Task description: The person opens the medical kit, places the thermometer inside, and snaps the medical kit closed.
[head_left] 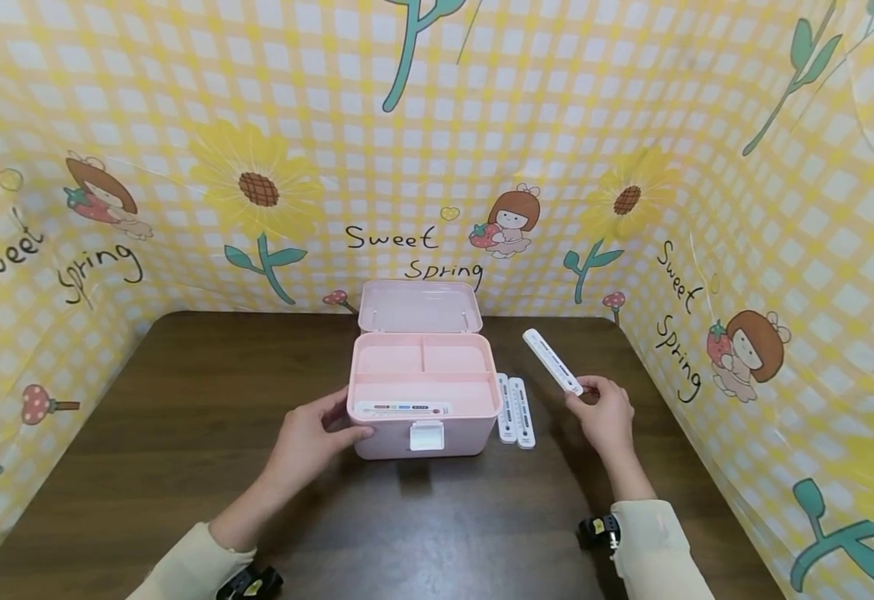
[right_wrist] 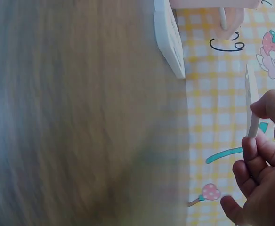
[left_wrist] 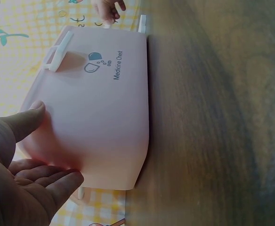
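Note:
A pink medicine chest (head_left: 422, 437) stands on the table with its lid (head_left: 420, 307) raised at the back. Its tray (head_left: 387, 354) has dividers, and one flat white thermometer (head_left: 402, 408) lies along the front compartment. My left hand (head_left: 317, 429) holds the chest's front left corner, thumb on the front and fingers along the side. To the right of the chest, my right hand (head_left: 605, 412) pinches the near end of another white thermometer (head_left: 552, 361), raised and slanting away to the left. Two more thermometers (head_left: 524, 412) lie side by side against the chest's right side.
The dark wooden table (head_left: 219, 400) is enclosed at the back and sides by a yellow checked cloth (head_left: 317, 108). A white latch (head_left: 427, 436) sticks out from the chest's front. Black wrist cameras (head_left: 599, 532) sit by both sleeves.

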A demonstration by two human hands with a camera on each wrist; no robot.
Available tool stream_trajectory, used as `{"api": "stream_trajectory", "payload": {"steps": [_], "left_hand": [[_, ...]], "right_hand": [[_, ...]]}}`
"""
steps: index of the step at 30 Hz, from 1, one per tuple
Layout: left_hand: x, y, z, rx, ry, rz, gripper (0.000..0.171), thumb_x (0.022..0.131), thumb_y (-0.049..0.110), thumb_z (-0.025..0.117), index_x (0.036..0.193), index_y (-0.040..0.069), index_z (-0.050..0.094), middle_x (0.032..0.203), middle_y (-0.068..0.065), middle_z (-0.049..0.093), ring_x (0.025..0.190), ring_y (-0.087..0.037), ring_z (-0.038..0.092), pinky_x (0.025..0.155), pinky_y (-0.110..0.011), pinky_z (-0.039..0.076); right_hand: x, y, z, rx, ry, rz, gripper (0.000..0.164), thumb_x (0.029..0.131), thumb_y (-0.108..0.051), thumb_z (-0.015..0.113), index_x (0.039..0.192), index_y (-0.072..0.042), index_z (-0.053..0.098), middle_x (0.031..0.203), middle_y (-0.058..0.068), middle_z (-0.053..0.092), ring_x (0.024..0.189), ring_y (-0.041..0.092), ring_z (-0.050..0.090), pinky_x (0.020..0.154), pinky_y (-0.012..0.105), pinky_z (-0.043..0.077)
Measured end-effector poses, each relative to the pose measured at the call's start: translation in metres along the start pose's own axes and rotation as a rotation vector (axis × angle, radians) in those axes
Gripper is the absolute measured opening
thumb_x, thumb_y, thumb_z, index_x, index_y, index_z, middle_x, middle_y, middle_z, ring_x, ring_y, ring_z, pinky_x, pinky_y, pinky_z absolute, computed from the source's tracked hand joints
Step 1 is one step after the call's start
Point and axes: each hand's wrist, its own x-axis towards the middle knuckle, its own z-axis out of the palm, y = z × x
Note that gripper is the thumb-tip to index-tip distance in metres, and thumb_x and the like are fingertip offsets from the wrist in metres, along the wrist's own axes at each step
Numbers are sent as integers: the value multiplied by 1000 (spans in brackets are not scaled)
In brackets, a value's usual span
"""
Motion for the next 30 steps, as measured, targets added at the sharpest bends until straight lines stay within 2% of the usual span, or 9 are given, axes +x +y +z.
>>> {"api": "stream_trajectory", "payload": {"steps": [4,7,15,19,23,30], "left_hand": [[0,0,-1,21,3,-12,84,77,40,90,147,10,57,140,-12,64,123,-30,66,91,-42,60],[0,0,-1,23,-4,-13,85,77,42,90,148,10,56,141,-12,64,123,-29,67,92,-41,60],[1,1,0,11,-3,-7,82,77,39,91,147,10,57,139,-12,65,122,-29,67,90,-41,60],[2,0,0,22,-3,11,82,78,40,90,146,9,58,137,-13,66,120,-29,68,90,-40,61],[2,1,0,20,-5,-4,83,77,41,90,147,11,58,138,-11,66,122,-28,67,91,-40,60],[1,1,0,21,-10,-19,84,77,42,90,147,11,57,140,-10,65,123,-28,66,93,-41,60]], "right_hand": [[5,-4,-9,51,-46,-48,27,85,-17,79,107,-2,73,103,17,70,103,34,58,90,43,42],[7,-8,-17,58,-80,-82,27,86,-16,79,108,-2,73,104,17,69,103,34,57,88,40,40],[14,-27,-37,69,-166,-189,27,88,-14,79,111,-4,70,108,14,67,106,33,54,90,42,39],[19,-38,-47,59,-206,-245,27,89,-14,79,113,-6,69,110,12,66,107,28,53,92,44,40],[24,-47,-56,50,-250,-302,26,89,-13,79,112,-8,69,110,10,65,107,25,52,93,47,41],[31,-57,-65,47,-331,-380,24,88,-13,80,109,-13,70,108,2,68,107,20,50,95,46,40]]}}
